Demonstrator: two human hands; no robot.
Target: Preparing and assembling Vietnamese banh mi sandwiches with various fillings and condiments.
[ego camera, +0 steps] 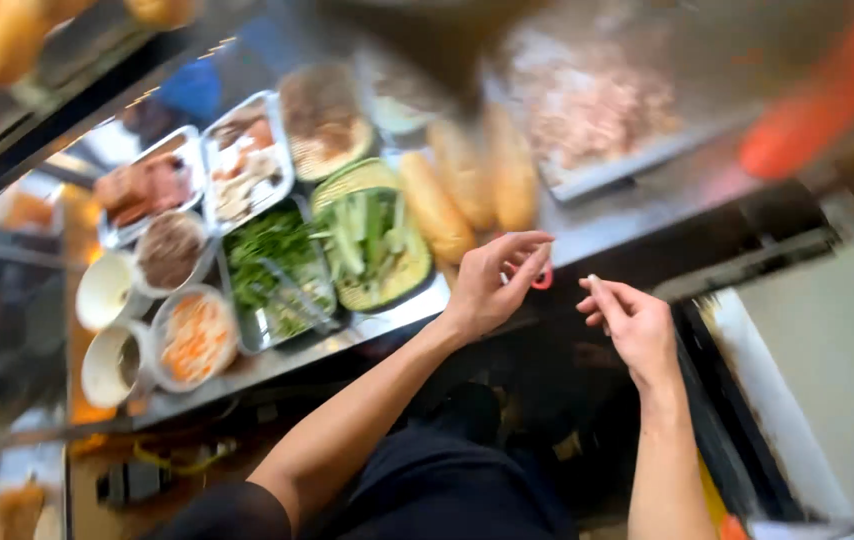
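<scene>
Left hand pinches small red rubber band at surface edge, bread rolls at 11 o'clock. Right hand – fingers loosely curled, holds nothing visible. Step seems band handling; next move needs both hands to stretch it.

Golden-brown bread rolls, green herbs, red ring.
</scene>
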